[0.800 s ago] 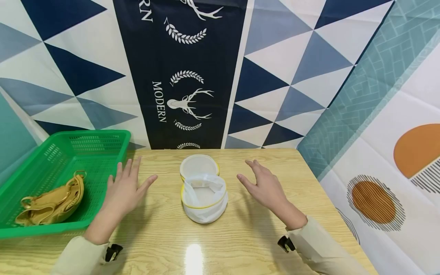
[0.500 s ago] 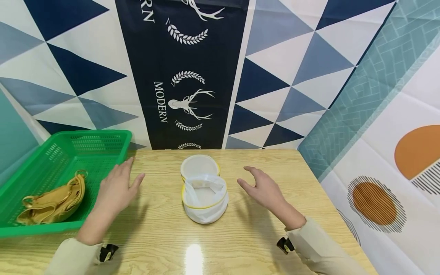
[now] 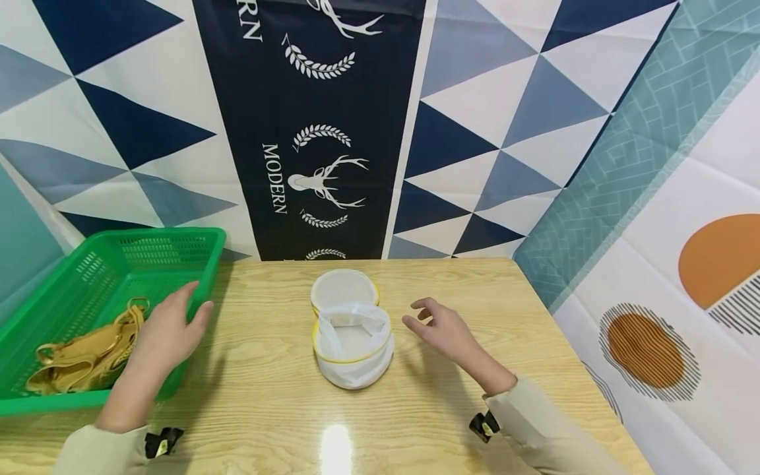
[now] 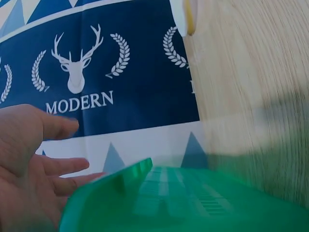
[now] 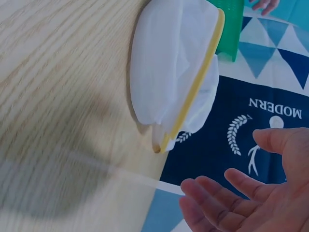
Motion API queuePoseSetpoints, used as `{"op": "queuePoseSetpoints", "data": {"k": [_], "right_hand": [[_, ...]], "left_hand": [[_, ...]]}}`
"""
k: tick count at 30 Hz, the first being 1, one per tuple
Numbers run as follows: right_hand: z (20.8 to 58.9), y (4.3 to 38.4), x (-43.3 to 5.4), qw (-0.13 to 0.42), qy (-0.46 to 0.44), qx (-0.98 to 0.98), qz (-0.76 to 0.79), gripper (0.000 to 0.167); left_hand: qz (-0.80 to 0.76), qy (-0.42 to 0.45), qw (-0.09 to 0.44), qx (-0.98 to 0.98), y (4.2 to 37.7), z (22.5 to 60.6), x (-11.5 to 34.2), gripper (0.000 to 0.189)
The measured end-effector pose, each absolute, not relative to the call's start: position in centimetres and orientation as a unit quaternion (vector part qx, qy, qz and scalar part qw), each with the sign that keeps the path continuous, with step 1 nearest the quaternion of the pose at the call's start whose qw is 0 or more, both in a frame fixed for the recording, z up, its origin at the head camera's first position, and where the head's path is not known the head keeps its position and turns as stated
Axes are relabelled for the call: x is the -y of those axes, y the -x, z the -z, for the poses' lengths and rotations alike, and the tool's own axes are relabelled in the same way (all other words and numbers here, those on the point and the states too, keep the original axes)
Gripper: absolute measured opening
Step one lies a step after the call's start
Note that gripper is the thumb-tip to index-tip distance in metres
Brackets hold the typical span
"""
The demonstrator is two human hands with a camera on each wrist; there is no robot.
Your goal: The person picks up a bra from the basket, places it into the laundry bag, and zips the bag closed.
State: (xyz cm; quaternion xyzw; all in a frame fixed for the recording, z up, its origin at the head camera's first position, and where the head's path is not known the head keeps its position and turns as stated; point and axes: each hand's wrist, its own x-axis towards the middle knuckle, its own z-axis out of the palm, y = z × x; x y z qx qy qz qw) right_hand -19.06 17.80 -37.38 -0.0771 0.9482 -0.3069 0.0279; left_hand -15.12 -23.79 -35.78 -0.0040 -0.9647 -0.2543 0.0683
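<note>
A white mesh laundry bag [image 3: 355,373] with yellow trim stands on the table, its round lid [image 3: 343,289] folded back towards the wall. On the left, a mustard-yellow bra [image 3: 80,359] lies in a green plastic basket [image 3: 215,254]. My left hand [image 3: 166,333] is over the basket's right side, beside the bra, fingers loose and holding nothing. Part of the bra is hidden behind that hand. To the right of the bag, my right hand [image 3: 442,330] hovers above the table with relaxed fingers and an empty palm. The right wrist view shows the bag [image 5: 166,63] close by.
The wooden table [image 3: 285,422] ends against a patterned wall cloth [image 3: 332,152] at the back. Another cloth [image 3: 647,284] hangs along the right side. The basket's raised wall stands between the left hand and the bag.
My left hand has moved left and towards me, from beside the basket to over it. The right hand has shifted slightly, its fingers a little more bent. Bag and bra stay put.
</note>
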Motion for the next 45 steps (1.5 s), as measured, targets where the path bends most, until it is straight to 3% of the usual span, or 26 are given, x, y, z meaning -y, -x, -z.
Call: {"op": "queuePoseSetpoints", "data": {"k": [15,22,45], "right_hand": [[39.3,19.6,-16.2,0.067,0.055,-0.933,0.349,0.042],[40.1,19.6,-15.8,0.071,0.047,-0.934,0.348,0.042],[40.8,20.3,-15.1,0.088,0.044,-0.928,0.358,0.046]], "left_hand": [[0.28,-0.03,0.042,0.958,14.6,36.7,26.9,0.069],[0.314,-0.05,-0.002,0.948,14.1,36.9,28.6,0.073],[0.272,-0.126,0.007,0.954,13.5,37.8,34.5,0.078]]}}
